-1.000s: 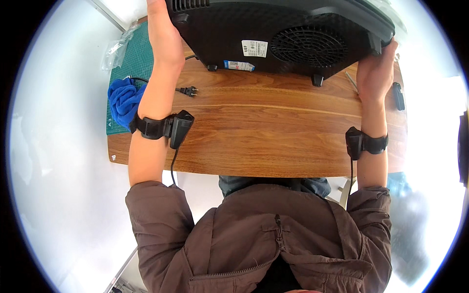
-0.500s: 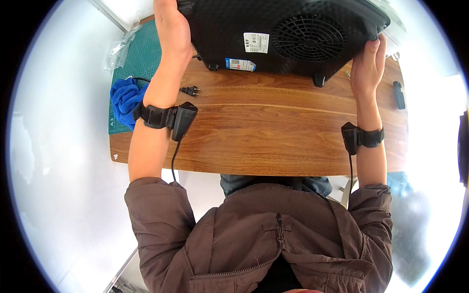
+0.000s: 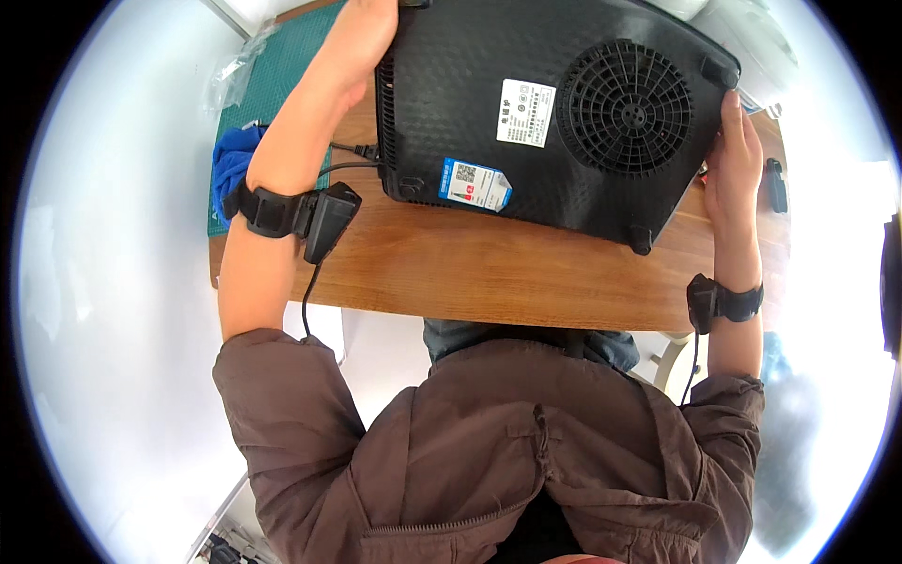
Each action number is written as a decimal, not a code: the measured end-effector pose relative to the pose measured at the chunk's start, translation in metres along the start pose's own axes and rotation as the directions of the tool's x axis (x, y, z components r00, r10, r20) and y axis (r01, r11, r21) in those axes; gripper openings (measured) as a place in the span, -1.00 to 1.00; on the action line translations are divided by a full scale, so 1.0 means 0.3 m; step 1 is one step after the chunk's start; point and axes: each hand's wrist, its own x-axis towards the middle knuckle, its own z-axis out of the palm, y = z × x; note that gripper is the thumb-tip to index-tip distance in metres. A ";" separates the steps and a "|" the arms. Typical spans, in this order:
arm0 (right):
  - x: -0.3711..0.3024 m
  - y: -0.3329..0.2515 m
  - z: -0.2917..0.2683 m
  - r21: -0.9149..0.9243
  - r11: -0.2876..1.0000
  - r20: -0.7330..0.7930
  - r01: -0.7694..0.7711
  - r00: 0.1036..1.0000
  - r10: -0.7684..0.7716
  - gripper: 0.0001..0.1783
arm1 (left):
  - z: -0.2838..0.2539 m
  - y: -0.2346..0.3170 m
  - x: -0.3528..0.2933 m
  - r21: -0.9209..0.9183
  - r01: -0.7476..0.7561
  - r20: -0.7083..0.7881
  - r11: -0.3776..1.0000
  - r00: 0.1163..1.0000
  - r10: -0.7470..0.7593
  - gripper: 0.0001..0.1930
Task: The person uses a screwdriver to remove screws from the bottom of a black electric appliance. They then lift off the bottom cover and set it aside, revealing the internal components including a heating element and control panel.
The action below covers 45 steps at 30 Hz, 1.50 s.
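A black induction cooker (image 3: 451, 113) is held up above the table, its underside facing me. On that side show a round fan grille (image 3: 628, 108), a white label (image 3: 526, 113), a blue-edged sticker (image 3: 475, 184) and short feet. My left hand (image 3: 368, 38) grips the cooker's upper left edge; the top of the picture cuts the hand off and hides most of its fingers. My right hand (image 3: 733, 164) holds the right edge near a corner foot, thumb along the side, the other fingers partly behind. A power cord (image 3: 348, 166) leads from the cooker's left side.
Below the cooker lies a wooden table (image 3: 489, 273). On its left are a green cutting mat (image 3: 268, 89), a crumpled blue cloth (image 3: 235, 160) and clear plastic wrapping (image 3: 240, 70). The cord's plug (image 3: 362, 150) lies near the cloth. A small dark object (image 3: 776, 185) sits at the right edge.
The cooker has come lower in the picture and toward me, tilting so its underside shows more fully. Both hands have moved with it, shifting to the right and keeping their grip.
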 end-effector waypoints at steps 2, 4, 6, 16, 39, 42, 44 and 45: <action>-0.022 0.021 0.003 -0.089 0.990 -0.006 -0.106 0.994 0.106 -0.47 | -0.002 -0.046 -0.017 0.012 0.021 0.105 1.000 0.994 -0.022 -0.09; -0.028 0.048 0.006 -0.142 0.974 0.003 -0.177 0.984 0.180 -0.46 | -0.024 -0.045 -0.037 0.124 0.079 0.296 0.989 0.949 -0.112 -0.03; -0.026 0.080 0.006 -0.161 0.963 0.036 -0.215 0.974 0.224 -0.46 | -0.016 -0.109 -0.046 0.328 0.076 0.151 0.941 0.980 -0.131 -0.01; 0.045 0.201 0.013 -0.561 0.800 -0.009 -0.212 0.968 0.251 -0.25 | 0.014 -0.283 -0.027 0.492 0.081 0.160 0.867 0.970 -0.181 -0.04; 0.059 0.173 0.021 -0.929 0.180 0.307 0.324 0.944 -0.118 -0.36 | 0.010 -0.270 -0.031 0.595 0.091 0.049 0.799 0.988 -0.149 0.08; -0.028 0.089 -0.009 -0.812 0.346 0.402 0.470 0.880 -0.252 -0.51 | -0.047 -0.207 -0.126 0.508 -0.074 0.083 0.858 0.996 0.037 -0.21; -0.141 0.011 -0.027 -0.701 0.524 0.440 0.484 0.872 -0.215 -0.57 | -0.080 -0.140 -0.220 0.410 -0.238 0.132 0.880 0.971 0.201 -0.52; -0.194 -0.002 -0.043 -0.648 0.525 0.518 0.552 0.825 -0.227 -0.54 | -0.110 -0.126 -0.262 0.379 -0.284 0.176 0.881 0.957 0.232 -0.55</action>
